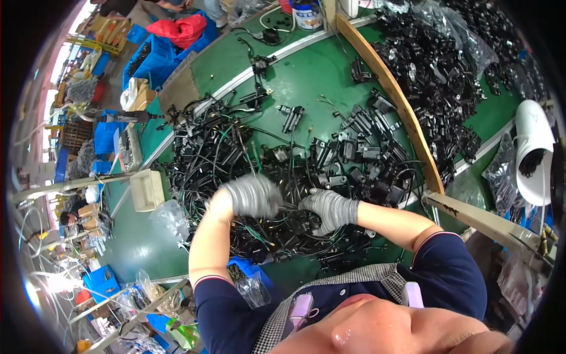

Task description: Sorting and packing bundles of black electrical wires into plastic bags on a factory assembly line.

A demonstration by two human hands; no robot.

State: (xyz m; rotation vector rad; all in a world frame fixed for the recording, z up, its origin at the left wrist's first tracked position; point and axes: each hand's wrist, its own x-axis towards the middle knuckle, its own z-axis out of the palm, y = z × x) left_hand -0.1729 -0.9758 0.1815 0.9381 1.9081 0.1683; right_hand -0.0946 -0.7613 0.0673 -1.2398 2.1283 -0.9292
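My left hand (253, 197), in a grey knitted glove, hovers over a tangled heap of black cables (209, 156) and is smeared by motion. Its fingers do not show clearly. My right hand (333, 209), gloved the same way, is closed among the black parts in front of me; what it grips is hidden against the dark pile. Beyond it lie many small black metal and plastic housings (348, 144), some with cables. One separate black part (292, 118) with a cable rests on the green tabletop (283, 85). Black lever-shaped pieces (256, 97) stick out at the heap's far side.
A wooden board (392, 82) divides the green table from a large pile of black parts (439, 88) on the right. A white pipe (533, 153) stands at far right. A cream tray (147, 190) and a clear plastic bag (171, 218) lie left; blue bins (153, 62) stand beyond.
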